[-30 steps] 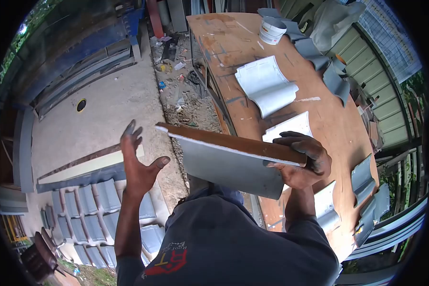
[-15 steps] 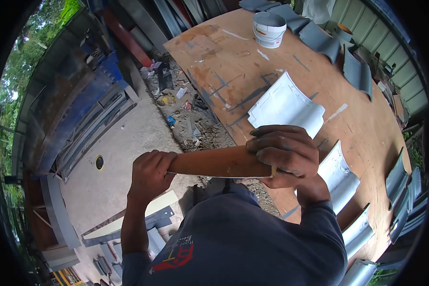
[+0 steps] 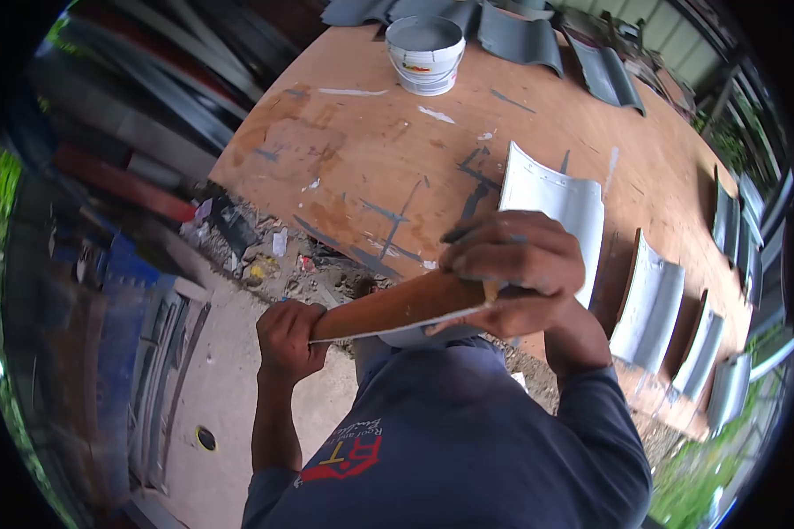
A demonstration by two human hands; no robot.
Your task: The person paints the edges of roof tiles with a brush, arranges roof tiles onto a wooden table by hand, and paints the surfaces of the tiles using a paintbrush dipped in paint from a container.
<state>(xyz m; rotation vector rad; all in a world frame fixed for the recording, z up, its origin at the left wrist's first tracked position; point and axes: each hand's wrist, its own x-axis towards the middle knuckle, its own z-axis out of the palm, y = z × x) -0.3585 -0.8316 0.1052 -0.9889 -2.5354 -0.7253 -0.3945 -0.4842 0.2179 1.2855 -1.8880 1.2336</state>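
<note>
Between my two hands is a roof tile [image 3: 397, 305], its brown clay underside toward me and a thin white edge along the bottom. My left hand [image 3: 289, 339] grips its left end. At the other end my right hand [image 3: 516, 269] is wrapped over the tile, with dark smudges on the fingers. Just beyond my right hand, a white-coated roof tile [image 3: 560, 189] lies on the wooden table [image 3: 326, 132]. The held tile's upper face is turned away from me and hidden.
A white bucket [image 3: 425, 70] of grey paint stands on the table's far part. Grey tiles [image 3: 520, 40] line the back edge, and more white tiles [image 3: 648, 304] lie to the right. Rubble [image 3: 265, 256] covers the ground beside the table. Long metal pieces [image 3: 163, 379] lie at left.
My view and body have turned, so the table and bucket appear shifted left. The tile stays in both hands and now tilts, its right end higher.
</note>
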